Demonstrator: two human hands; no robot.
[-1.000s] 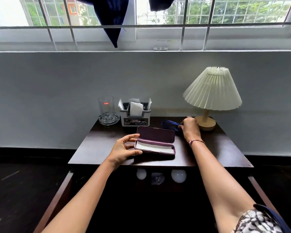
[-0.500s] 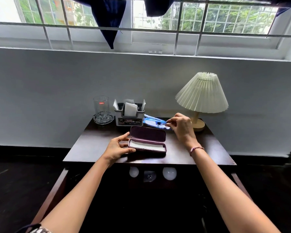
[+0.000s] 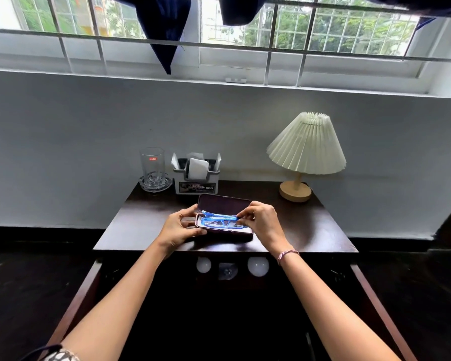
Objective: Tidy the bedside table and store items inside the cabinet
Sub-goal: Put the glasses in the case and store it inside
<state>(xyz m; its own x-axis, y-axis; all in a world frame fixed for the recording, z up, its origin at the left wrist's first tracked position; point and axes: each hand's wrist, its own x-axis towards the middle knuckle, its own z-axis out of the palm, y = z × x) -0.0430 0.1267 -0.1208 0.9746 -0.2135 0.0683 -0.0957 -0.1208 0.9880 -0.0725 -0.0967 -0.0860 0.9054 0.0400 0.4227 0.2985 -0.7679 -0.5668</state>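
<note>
In the head view, the left hand (image 3: pixel 179 227) curled thumb and fingers round the left end of the open purple case (image 3: pixel 223 203) on the bedside table (image 3: pixel 305 225). The right hand (image 3: pixel 262 221) pinched the right end of the blue glasses (image 3: pixel 216 220), which lay in the case between both hands' fingertips.

Daylight comes from big window (image 3: pixel 349 29) up top, left panes blown out to white. Wall (image 3: pixel 89 131) below gets soft even grey light, shadows faint. Dark tabletop (image 3: pixel 310 230) picks up pale glare along front edge. Space under it nearly black, detail gone. Floor (image 3: pixel 24 282) murky too. Fisheye bend obvious: sill (image 3: pixel 349 87) bows, corners stretch. Centre fairly sharp, edges softer, bit of compression mush in dark areas.
</note>
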